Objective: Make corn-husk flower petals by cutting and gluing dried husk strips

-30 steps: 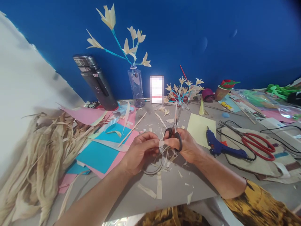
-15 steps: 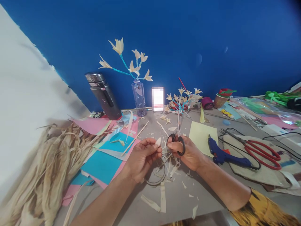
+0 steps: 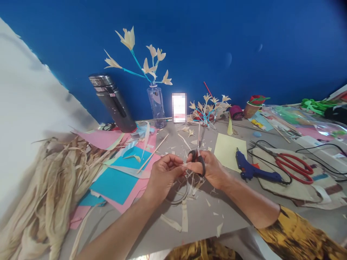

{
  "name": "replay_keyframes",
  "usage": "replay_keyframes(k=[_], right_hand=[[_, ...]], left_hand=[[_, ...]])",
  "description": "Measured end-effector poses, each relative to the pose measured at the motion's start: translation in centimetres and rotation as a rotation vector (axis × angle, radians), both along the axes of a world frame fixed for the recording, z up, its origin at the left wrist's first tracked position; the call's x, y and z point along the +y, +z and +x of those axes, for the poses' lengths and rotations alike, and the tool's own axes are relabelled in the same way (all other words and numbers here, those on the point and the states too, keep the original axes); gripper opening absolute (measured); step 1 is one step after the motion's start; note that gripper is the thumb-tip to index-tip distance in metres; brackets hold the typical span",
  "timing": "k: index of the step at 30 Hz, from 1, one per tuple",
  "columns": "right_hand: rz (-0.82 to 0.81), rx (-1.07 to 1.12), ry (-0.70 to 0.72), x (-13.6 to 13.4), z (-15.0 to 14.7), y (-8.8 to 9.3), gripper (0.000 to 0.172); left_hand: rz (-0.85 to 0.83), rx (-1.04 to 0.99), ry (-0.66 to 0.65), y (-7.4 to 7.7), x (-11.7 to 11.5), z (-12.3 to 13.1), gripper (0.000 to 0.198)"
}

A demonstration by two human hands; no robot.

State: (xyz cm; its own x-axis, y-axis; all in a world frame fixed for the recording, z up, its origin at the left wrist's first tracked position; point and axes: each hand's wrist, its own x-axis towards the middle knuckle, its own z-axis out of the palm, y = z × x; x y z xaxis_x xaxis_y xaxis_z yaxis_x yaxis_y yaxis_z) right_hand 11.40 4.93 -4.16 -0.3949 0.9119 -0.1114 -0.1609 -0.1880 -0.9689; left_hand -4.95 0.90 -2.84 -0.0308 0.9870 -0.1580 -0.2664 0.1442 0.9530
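My left hand [image 3: 164, 175] is closed in a pinch on a small pale husk piece [image 3: 185, 165], held between both hands over the grey table [image 3: 200, 216]. My right hand [image 3: 213, 169] grips black-handled scissors [image 3: 197, 159], fingers through the loops, blades pointing away from me. The thumb and forefinger of my right hand also touch the husk piece. Under the hands lie a dark wire ring [image 3: 180, 196] and several husk scraps [image 3: 184, 220].
A heap of dried husks [image 3: 46, 187] fills the left. Blue and pink paper sheets [image 3: 119, 177] lie beside it. A blue glue gun [image 3: 255, 171], red scissors [image 3: 292, 164], yellow paper [image 3: 230, 151], a dark flask [image 3: 112, 103] and a bottle with husk flowers [image 3: 155, 103] stand farther back.
The hands have come back together on the husk piece after parting half a second ago. The view has tilted slightly.
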Motion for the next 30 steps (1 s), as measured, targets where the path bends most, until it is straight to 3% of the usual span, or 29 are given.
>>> replay_keyframes(k=[4, 10, 13, 18, 26, 30], right_hand=[[-0.101, 0.111, 0.123, 0.1, 0.3, 0.1, 0.028], [-0.337, 0.360, 0.302, 0.2, 0.6, 0.3, 0.025], [-0.262, 0.351, 0.280, 0.2, 0.8, 0.6, 0.026], [-0.011, 0.132, 0.179, 0.2, 0.8, 0.4, 0.030], [-0.235, 0.289, 0.287, -0.1, 0.5, 0.5, 0.032], [-0.160, 0.335, 0.233, 0.0, 0.8, 0.7, 0.039]], left_hand=[[0.057, 0.023, -0.094, 0.3, 0.0, -0.4, 0.029], [0.002, -0.149, -0.187, 0.8, -0.2, -0.5, 0.029], [-0.029, -0.177, -0.186, 1.1, -0.1, -0.4, 0.031], [-0.006, -0.091, -0.170, 0.8, -0.1, -0.5, 0.031], [-0.008, -0.202, -0.252, 1.2, -0.2, -0.4, 0.034], [-0.033, -0.190, -0.192, 1.5, -0.1, -0.4, 0.036]])
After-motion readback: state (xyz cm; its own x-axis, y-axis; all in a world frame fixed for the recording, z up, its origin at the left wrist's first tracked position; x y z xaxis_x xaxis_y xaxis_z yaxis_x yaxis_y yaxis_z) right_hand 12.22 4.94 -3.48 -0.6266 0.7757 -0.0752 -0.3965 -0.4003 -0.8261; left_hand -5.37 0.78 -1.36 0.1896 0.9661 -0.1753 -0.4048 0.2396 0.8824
